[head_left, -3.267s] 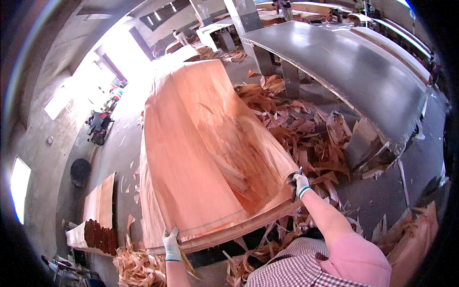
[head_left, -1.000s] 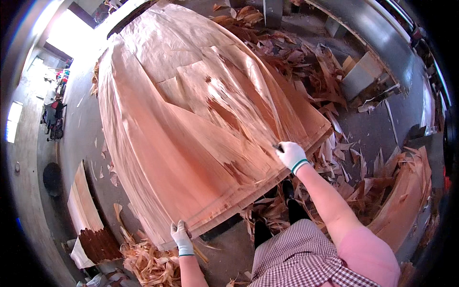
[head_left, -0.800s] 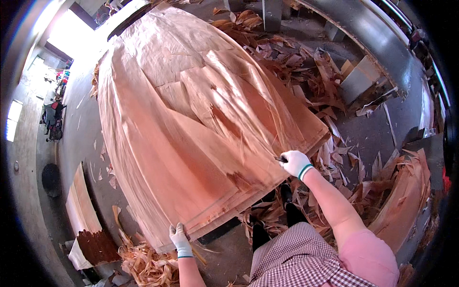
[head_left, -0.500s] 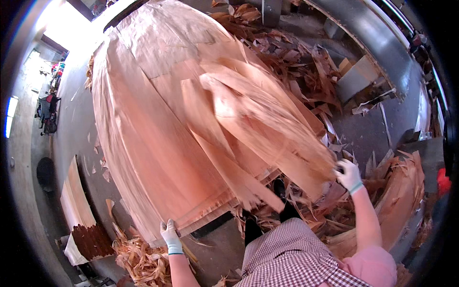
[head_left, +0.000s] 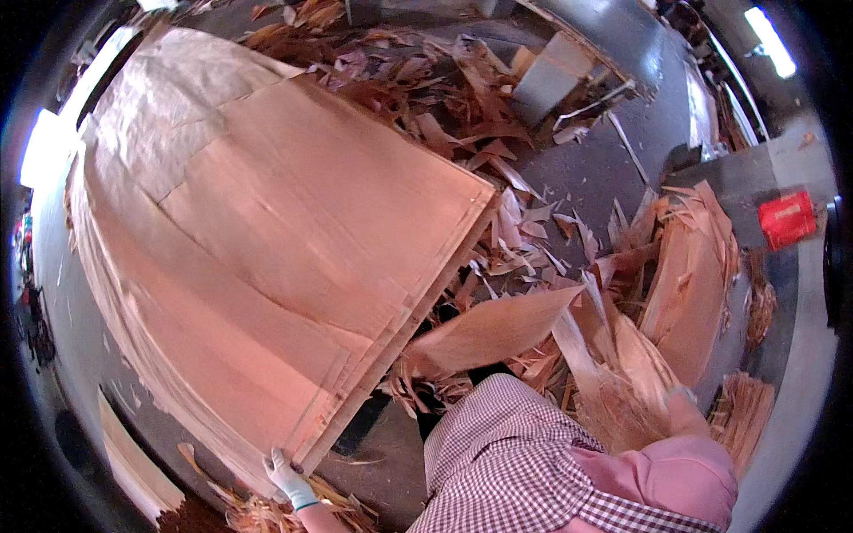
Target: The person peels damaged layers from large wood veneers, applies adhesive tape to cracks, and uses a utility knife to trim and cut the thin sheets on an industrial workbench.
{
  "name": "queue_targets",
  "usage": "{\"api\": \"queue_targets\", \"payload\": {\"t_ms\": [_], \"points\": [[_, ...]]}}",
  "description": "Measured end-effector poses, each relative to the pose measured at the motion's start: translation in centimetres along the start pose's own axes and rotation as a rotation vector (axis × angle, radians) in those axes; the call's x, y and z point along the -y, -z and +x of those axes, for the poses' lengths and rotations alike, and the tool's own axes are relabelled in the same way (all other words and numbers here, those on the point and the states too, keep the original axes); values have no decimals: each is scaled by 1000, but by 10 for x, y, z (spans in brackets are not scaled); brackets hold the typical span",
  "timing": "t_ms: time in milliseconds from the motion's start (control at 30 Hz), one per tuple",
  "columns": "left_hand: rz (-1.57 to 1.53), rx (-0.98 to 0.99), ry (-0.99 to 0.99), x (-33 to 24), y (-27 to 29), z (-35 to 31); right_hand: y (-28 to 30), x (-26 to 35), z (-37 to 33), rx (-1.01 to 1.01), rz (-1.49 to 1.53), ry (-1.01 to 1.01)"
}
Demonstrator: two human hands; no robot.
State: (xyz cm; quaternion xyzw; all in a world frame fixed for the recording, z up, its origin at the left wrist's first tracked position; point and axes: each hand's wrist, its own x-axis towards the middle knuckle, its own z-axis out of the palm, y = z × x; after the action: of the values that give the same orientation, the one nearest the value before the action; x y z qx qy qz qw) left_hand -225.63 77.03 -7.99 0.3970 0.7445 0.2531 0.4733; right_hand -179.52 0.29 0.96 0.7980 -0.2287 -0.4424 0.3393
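A large stack of thin reddish wood veneer sheets (head_left: 293, 240) spreads out before me on the left, its near edge layered and uneven. At its near left corner lies my left hand (head_left: 288, 478) in a white glove, fingers stretched out and touching the sheet. My right hand (head_left: 681, 396), also gloved and partly hidden behind its wrist, is closed on torn veneer strips (head_left: 640, 360) at my right side. Another broad curled veneer piece (head_left: 493, 329) hangs in front of my apron, above the scraps; whether it joins the held strips I cannot tell.
Veneer scraps (head_left: 444, 98) litter the floor beyond the stack and round my feet. A bent bundle of veneer (head_left: 689, 275) rests at the right, with a red object (head_left: 787, 219) beyond it. A pale board (head_left: 133, 453) lies at the lower left, near shavings (head_left: 333, 506).
My right hand has pulled the loose veneer strips off the stack, round to my right side. The top sheet now shows uncovered. My left hand stays at the corner; my view has turned right.
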Motion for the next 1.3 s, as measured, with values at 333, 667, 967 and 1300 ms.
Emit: {"api": "queue_targets", "payload": {"t_ms": [333,667,967,1300], "points": [[83,17,32,-34,-6,-24,237,466,-187,590,1812,1002],[38,-18,-147,-6,41,5,249,625,-178,487,1845,589],[-4,-299,-439,65,21,41,262,569,-175,-461,1709,1009],[49,12,-162,31,2,66,288,587,-43,-535,1628,924]]}}
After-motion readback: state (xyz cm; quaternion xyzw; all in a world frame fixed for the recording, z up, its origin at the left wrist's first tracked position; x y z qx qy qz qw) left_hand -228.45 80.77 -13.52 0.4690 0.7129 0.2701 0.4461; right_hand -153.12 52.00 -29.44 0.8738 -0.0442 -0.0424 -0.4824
